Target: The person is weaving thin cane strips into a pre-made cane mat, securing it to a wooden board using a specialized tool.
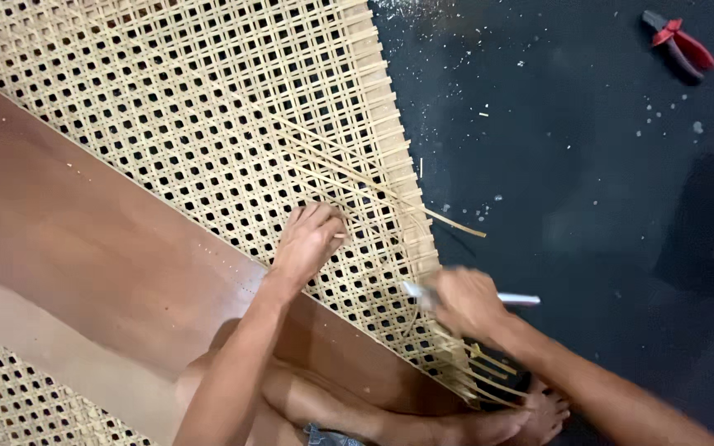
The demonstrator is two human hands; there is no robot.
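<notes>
Cane webbing point(208, 107): pale woven sheet with an open, regular hole pattern; spreads from the upper left corner down to the lower middle, lying flat across the dark floor point(588, 206) and under both hands.
Webbing edge: the right border runs diagonally from top middle to lower right, with short strand ends sticking out along it.
Loose strands point(373, 177): several thin cane strips lie free on the weave, curving from the middle toward the right edge; one tip pokes out past the border onto the floor.
Left hand point(307, 239): rests on the webbing near the wooden frame, fingers curled down and pressed together onto the weave, pinching what looks like the end of a cane strand at the fingertips.
Right hand point(460, 301): blurred; sits at the webbing's right edge, just right of and below the left hand, closed around a slim white tool point(518, 299) whose ends show on either side of the fist.
Position of webbing to hands: directly beneath both; the left hand is on its inner area, the right hand at its border.
Wooden frame point(101, 256): broad brown board crossing diagonally from upper left to lower middle, lying over the webbing, with more weave showing at the lower left corner.
Pliers point(678, 45): red-handled, on the floor at upper right, well apart from both hands.
Feet point(530, 417): bare, at bottom, beside the frayed strand ends.
</notes>
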